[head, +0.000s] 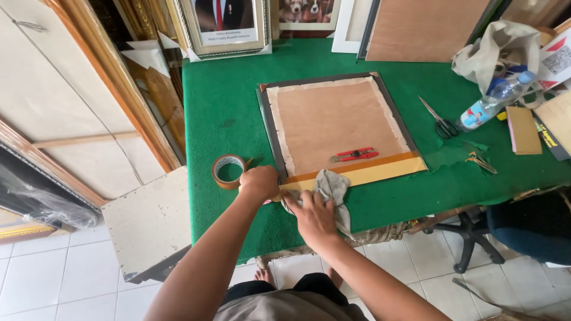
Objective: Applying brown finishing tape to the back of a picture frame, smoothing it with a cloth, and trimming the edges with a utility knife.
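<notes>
Item: picture frame (333,128), lying back-side up on a green table (226,101), brown backing board taped along its edges.

Left hand (259,182): grip closed into a fist at the frame's near-left corner, pressing there; what it pinches cannot be told.

Right hand (313,215): grip spread flat, fingers pressing a grey cloth (331,185) onto the frame's near edge, just right of the left hand.

Tape strip (357,169): tan band along the near edge, running rightward away from both grips.

Tape roll (228,171): just left of the left grip, on the table.

Red cutter (355,155): on the backing board, beyond the right grip.

Scissors (438,120): well apart, far right.
</notes>
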